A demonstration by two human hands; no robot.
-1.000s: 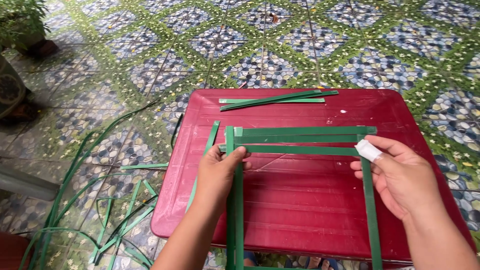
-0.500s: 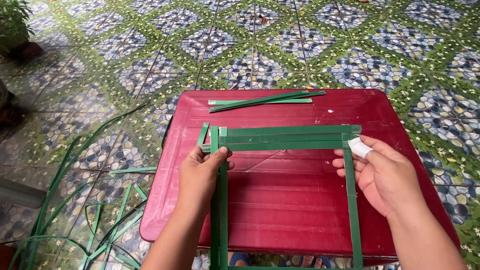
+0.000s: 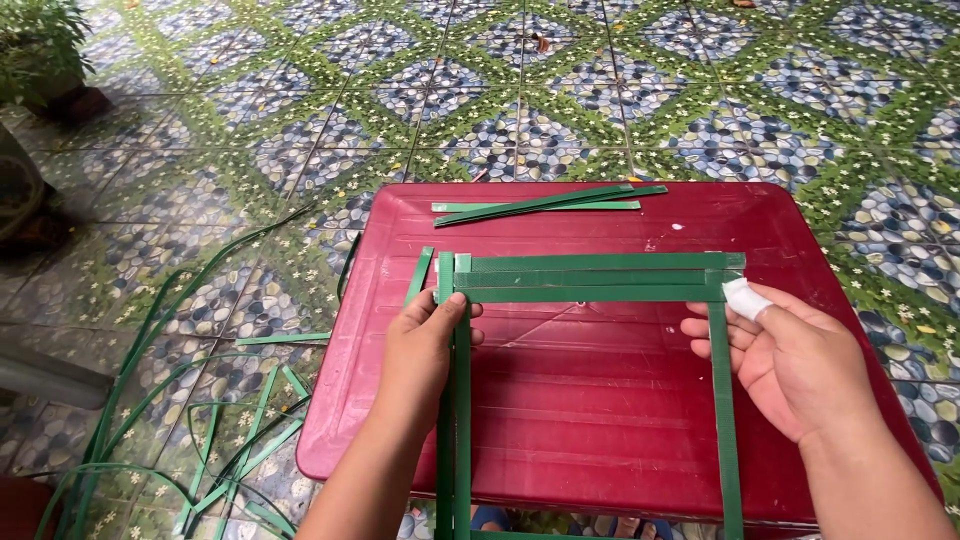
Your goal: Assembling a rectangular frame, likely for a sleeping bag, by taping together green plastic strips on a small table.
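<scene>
Strips of green leaf or plastic band lie crossed on a red plastic tabletop (image 3: 600, 420), forming an open rectangular frame (image 3: 590, 278): three horizontal strips (image 3: 600, 262) run side by side along its far edge, two vertical strips (image 3: 453, 440) stand together on its left side, and a single vertical strip (image 3: 724, 420) runs down its right side toward the camera.

The left hand (image 3: 425, 355) rests at the frame's upper left corner. Its grip is nearly closed, thumb and fingertips pinching the pair of left vertical strips just below where they cross the horizontal ones; the fingers curl around the strips' outer edge while the thumb lies on top.

The right hand (image 3: 790, 355) sits at the upper right corner. Its grip is loosely spread, the fingers half extended and slightly apart, their tips touching the single right vertical strip just below the crossing. One finger wears a white bandage (image 3: 745, 298) at its tip, which lies against the corner where the horizontal strips end. Whether this hand truly pinches the strip or only presses on it cannot be told.

A short loose strip (image 3: 419, 275) leans just left of the frame's corner. Two more spare strips (image 3: 545, 203) lie crossed near the tabletop's far edge, well apart from both hands. On the patterned tile floor (image 3: 560, 90) to the left, a loose tangle of long green strips (image 3: 190, 420) is scattered, and a potted plant (image 3: 45, 55) stands in the far left corner.
</scene>
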